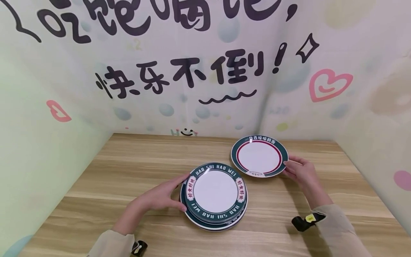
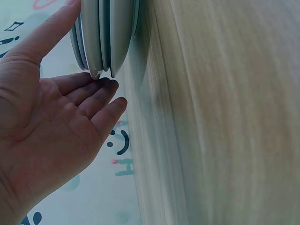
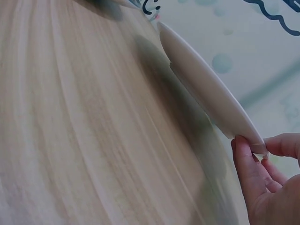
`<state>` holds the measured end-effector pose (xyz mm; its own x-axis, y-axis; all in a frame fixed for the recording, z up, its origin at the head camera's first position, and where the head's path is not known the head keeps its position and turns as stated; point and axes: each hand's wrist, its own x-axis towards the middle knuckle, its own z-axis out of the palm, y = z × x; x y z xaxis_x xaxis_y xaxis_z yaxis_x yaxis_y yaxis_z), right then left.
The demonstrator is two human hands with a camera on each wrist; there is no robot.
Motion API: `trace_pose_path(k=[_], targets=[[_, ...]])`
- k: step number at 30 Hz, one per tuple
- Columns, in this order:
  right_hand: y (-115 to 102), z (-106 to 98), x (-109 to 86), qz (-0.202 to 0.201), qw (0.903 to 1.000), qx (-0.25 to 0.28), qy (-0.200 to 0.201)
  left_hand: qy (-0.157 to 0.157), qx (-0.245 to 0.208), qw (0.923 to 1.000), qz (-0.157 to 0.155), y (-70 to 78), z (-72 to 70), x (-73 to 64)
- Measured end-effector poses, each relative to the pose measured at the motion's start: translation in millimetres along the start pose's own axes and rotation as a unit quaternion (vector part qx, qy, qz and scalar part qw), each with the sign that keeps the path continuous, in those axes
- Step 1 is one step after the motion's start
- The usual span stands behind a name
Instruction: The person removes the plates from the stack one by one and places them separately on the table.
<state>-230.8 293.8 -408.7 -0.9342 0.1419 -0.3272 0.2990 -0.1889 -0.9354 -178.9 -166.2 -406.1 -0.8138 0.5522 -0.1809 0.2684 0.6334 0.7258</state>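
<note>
My right hand pinches the right rim of a single plate with a green border and a red ring. In the right wrist view this plate hangs tilted above the table, with the thumb and fingers on either side of its rim. A stack of green-rimmed plates sits at the middle of the table, a smaller plate on top of a wider one. At the stack's left edge is my left hand, thumb and fingers spread; in the left wrist view its relaxed fingertips touch the plate edges.
The wood-grain table runs back to a printed wall covering with black lettering. Side walls stand at left and right. A black wrist strap with a yellow tag is on the right wrist.
</note>
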Motion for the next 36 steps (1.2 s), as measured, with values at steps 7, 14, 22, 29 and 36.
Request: trace_pose_path(k=[7, 14, 22, 29, 36], targets=[[3.7, -2.4, 6.1, 0.015, 0.9997, -0.017, 0.006, -0.002, 0.002, 1.0, 0.007, -1.9, 0.1, 0.7], [4.3, -8.3, 7.7, 0.026, 0.9993, -0.022, -0.013, -0.001, -0.005, 1.0, 0.0, 0.0, -0.1, 0.5], [2.8, -19.0, 6.8, 0.023, 0.9986, -0.022, -0.042, -0.001, -0.005, 1.0, -0.002, 1.4, 0.1, -0.2], [0.2, -21.2, 2.8, 0.012, 0.9977, -0.037, -0.055, -0.001, -0.003, 1.0, 0.0, 2.2, 0.0, -1.2], [-1.9, -16.2, -2.2, -0.034, 0.9945, -0.095, -0.026, -0.001, -0.001, 1.0, 0.002, 1.0, 0.1, -0.7]])
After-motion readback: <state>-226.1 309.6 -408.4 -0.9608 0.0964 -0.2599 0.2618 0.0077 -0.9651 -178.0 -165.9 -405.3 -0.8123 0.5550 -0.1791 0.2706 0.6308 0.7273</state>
